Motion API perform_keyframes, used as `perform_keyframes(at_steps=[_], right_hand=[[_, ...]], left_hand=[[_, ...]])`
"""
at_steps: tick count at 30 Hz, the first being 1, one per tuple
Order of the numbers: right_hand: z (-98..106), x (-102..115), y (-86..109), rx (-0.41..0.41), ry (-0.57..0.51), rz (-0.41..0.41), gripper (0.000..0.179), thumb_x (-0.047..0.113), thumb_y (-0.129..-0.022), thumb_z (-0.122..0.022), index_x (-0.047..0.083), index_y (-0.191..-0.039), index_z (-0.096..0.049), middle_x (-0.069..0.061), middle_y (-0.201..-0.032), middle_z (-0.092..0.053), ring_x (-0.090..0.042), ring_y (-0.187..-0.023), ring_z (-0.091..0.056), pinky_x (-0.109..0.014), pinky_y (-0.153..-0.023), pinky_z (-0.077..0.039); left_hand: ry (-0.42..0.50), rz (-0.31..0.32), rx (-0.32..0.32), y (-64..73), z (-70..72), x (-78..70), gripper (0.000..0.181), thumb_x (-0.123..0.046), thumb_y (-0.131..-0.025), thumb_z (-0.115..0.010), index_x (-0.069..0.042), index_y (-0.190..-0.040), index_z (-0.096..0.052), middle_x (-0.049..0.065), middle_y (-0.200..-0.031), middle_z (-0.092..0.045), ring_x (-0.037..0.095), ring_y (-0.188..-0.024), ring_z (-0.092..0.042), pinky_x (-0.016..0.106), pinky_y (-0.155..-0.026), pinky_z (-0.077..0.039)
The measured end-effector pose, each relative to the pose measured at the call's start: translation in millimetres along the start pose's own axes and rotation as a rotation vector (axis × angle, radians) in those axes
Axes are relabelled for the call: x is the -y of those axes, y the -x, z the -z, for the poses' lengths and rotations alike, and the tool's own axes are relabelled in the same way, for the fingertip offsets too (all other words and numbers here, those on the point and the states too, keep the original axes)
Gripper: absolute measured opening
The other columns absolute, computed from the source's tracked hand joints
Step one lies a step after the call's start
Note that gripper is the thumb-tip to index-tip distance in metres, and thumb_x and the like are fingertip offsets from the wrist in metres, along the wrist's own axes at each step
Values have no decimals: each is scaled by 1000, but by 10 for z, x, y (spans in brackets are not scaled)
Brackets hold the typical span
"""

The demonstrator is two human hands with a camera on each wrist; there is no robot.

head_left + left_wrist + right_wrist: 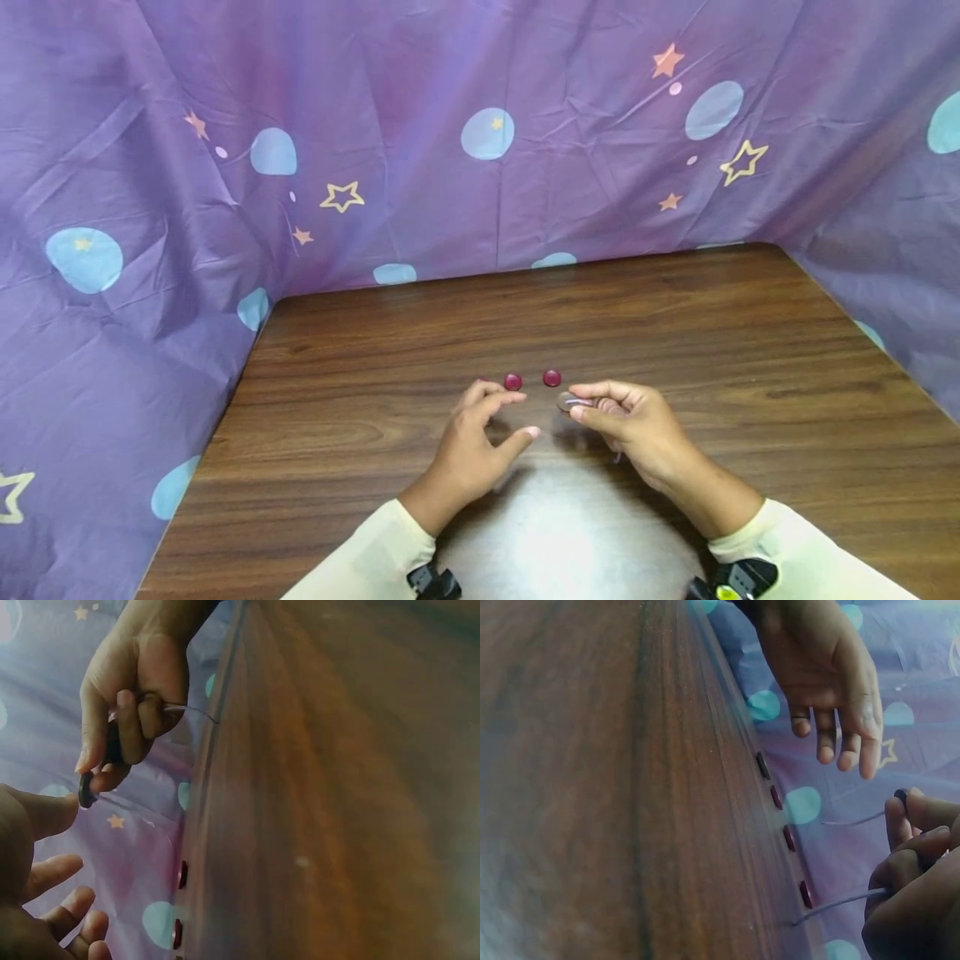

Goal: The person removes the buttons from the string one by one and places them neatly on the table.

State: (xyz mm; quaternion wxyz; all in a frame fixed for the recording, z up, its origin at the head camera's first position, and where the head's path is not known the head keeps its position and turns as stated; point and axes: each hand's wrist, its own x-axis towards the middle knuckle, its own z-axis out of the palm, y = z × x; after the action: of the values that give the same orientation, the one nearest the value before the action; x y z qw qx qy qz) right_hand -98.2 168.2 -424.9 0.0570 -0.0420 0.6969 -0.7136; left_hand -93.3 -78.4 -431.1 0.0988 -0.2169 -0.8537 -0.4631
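Observation:
My right hand pinches a dark round disc, like a large bead or button, between thumb and forefinger. A thin pale purple cord runs out of the same hand and hangs down, and a short end of it sticks out by the disc. The other fingers curl in toward the palm around a further dark piece, mostly hidden. To the left, my left hand holds nothing; its thumb and fingers are spread apart, facing the pinched disc. Two shiny dark red discs lie just beyond the hands.
Another red disc peeks out behind the left fingers. In the right wrist view a row of several discs includes a darker one. The brown wooden table is bordered by a purple curtain with stars and blue spots.

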Motion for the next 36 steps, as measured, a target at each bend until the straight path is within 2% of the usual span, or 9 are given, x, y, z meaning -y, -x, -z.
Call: perform_keyframes(at_steps=[7,11,14,19,21,24,30,36], right_hand=[[2,-10,5,29,-29,57,28,-5,-91,-80,16,-110,-84,11,-73,-67,0,-57,-45,-18,-48,-36],[9,-24,-1,51,-40,94,33,-6,-92,-78,22,-108,-85,11,-74,-69,0,-56,-44,-19,-46,-34],[12,-29,0,61,-47,114,36,-7,-93,-77,25,-107,-85,12,-72,-69,1,-55,-44,-22,-45,-31],[9,-26,1,63,-56,130,35,-7,-93,-77,24,-107,-85,12,-71,-68,1,-54,-43,-24,-44,-30],[8,-29,0,62,-59,139,35,-7,-93,-77,23,-108,-85,12,-74,-71,1,-54,-43,-24,-44,-30],[3,-37,-4,60,-58,152,36,-8,-93,-76,23,-107,-86,12,-72,-69,1,-55,-43,-25,-44,-29],[-3,-41,-3,68,-55,153,35,-8,-93,-77,23,-106,-86,13,-66,-59,1,-54,-41,-33,-44,-24],[-12,-40,8,83,-52,143,33,-7,-93,-77,23,-105,-86,14,-63,-54,1,-53,-41,-35,-44,-22]], left_hand=[[37,16,69,-63,-16,-84,47,-20,-91,-89,-5,-134,-74,12,-131,-67,29,-129,-63,50,-111,-54],[65,11,79,-87,-41,-97,47,-20,-91,-89,-4,-133,-74,14,-133,-66,31,-131,-63,54,-113,-53],[68,7,82,-105,-63,-98,46,-19,-91,-90,-3,-131,-75,15,-133,-66,31,-129,-63,52,-112,-54],[62,-6,60,-132,-100,-96,42,-18,-90,-90,-3,-128,-77,13,-128,-67,28,-123,-65,44,-109,-56],[78,-7,43,-129,-111,-92,42,-17,-90,-90,-3,-127,-78,13,-127,-67,28,-122,-65,43,-107,-56],[104,-8,24,-111,-124,-80,41,-15,-89,-91,-3,-126,-78,13,-127,-67,28,-122,-64,42,-104,-57],[162,15,19,-113,-151,-101,42,-14,-90,-90,-3,-129,-77,13,-130,-66,26,-127,-62,38,-110,-53],[172,-45,-4,-119,-223,-122,39,-13,-91,-89,-2,-126,-77,13,-127,-67,28,-124,-65,38,-111,-53]])
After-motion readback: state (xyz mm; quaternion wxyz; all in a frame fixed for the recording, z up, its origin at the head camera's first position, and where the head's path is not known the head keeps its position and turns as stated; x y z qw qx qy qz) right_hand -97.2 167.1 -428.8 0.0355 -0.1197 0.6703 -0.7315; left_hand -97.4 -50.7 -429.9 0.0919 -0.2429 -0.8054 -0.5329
